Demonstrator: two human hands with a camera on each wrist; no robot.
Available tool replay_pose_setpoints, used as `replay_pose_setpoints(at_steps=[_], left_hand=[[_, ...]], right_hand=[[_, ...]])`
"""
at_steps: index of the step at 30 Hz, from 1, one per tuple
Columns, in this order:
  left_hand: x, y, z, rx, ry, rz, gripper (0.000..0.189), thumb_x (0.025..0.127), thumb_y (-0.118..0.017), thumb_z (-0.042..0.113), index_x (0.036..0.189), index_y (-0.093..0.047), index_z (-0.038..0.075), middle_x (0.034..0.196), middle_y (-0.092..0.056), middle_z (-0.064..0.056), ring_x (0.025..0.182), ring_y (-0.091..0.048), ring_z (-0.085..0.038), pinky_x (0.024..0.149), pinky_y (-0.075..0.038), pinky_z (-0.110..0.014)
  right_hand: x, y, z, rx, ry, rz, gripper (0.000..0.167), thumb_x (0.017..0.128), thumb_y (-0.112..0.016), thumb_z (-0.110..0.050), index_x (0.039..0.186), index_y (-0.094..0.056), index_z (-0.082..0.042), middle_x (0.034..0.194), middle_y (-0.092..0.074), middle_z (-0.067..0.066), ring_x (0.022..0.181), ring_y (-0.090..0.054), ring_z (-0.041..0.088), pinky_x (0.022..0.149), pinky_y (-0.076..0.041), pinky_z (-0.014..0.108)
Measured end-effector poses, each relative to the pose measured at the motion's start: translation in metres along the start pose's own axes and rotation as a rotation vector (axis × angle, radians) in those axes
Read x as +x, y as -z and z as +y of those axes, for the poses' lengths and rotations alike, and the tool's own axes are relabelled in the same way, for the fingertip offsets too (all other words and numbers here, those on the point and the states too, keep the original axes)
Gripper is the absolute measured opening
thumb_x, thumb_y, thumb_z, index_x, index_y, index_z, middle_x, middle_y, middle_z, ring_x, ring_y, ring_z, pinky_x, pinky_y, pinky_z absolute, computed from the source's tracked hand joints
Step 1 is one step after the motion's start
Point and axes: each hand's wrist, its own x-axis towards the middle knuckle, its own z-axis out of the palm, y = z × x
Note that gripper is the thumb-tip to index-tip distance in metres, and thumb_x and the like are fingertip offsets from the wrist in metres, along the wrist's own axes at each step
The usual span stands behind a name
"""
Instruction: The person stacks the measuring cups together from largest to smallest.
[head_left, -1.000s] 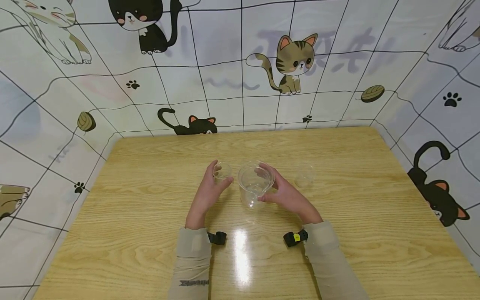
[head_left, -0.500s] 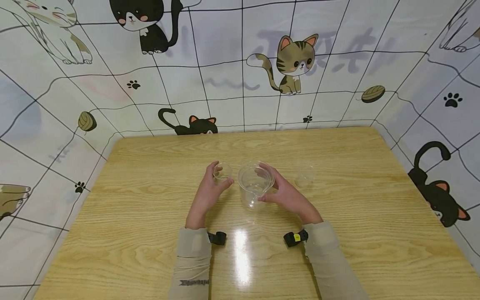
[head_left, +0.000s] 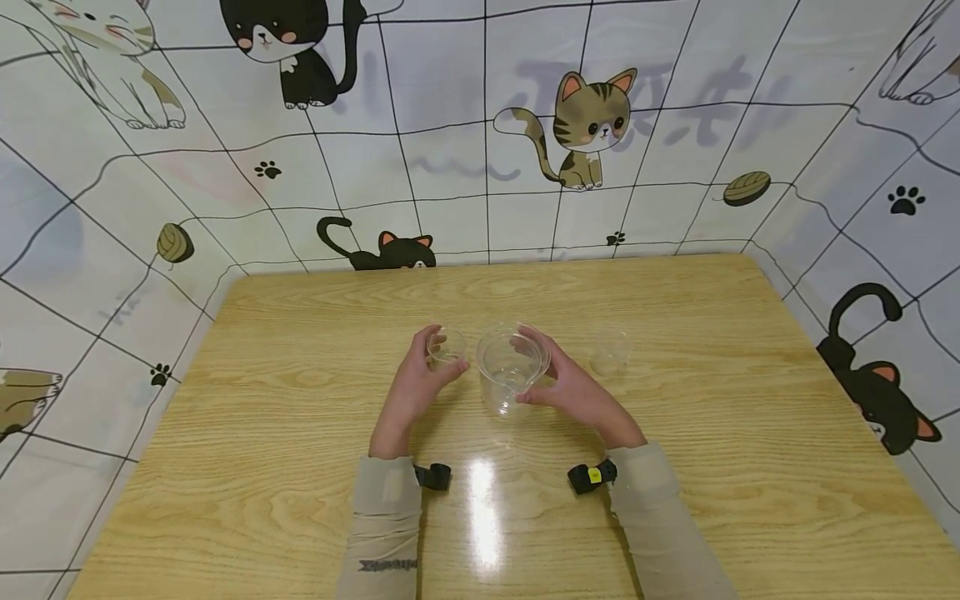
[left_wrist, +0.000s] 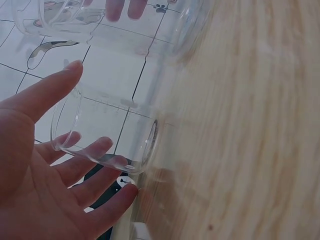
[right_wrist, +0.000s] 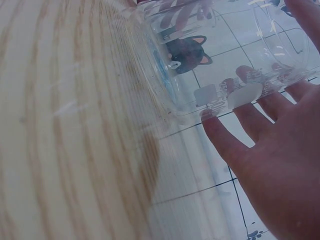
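A large clear glass beaker (head_left: 501, 385) with printed markings stands upright on the wooden table, in the middle of the head view. My right hand (head_left: 572, 385) grips it from the right, thumb on the near side and fingers round the far side. Left of it is a smaller clear beaker (left_wrist: 112, 127), upright on or very near the table. Around that one my left hand (head_left: 420, 375) lies with fingers spread and loosely bent behind the glass. Its thumb (left_wrist: 60, 87) stands off from the rim in the left wrist view. Both beakers look empty.
Another small clear beaker (head_left: 611, 353), faint against the wood, stands right of the right hand. The wooden table (head_left: 300, 500) meets a white cat-patterned cloth (head_left: 450, 217) at its back and sides.
My left hand has shifted very slightly toward me, the small beaker's rim shifting a little with it. The right hand and the large beaker have kept their place.
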Motion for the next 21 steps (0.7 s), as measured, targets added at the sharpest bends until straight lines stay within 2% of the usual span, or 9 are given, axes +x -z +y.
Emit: replay_pose_setpoints(at_steps=[11,21], left_hand=[[-0.0017,0.0053,-0.0015,-0.004,-0.016,-0.029,0.070,0.078,-0.069,0.027,0.136,-0.030,0.019,0.130,-0.043,-0.001,0.116,-0.041,-0.029,0.093,-0.034,-0.047],[0.0004,0.0033,-0.0045,-0.008,-0.027,-0.016,0.070,0.078,-0.070,0.028,0.135,-0.031,0.017,0.128,-0.045,-0.003,0.116,-0.041,-0.025,0.094,-0.034,-0.043]], right_hand=[[-0.0002,-0.0001,0.0029,0.016,0.005,-0.003,0.087,0.076,-0.070,-0.006,0.142,-0.015,-0.020,0.143,-0.029,0.004,0.130,-0.024,0.022,0.099,-0.024,0.051],[0.0003,0.0001,0.0064,0.007,0.010,0.004,0.087,0.076,-0.072,-0.013,0.142,-0.016,-0.022,0.142,-0.030,0.003,0.129,-0.026,0.023,0.097,-0.027,0.050]])
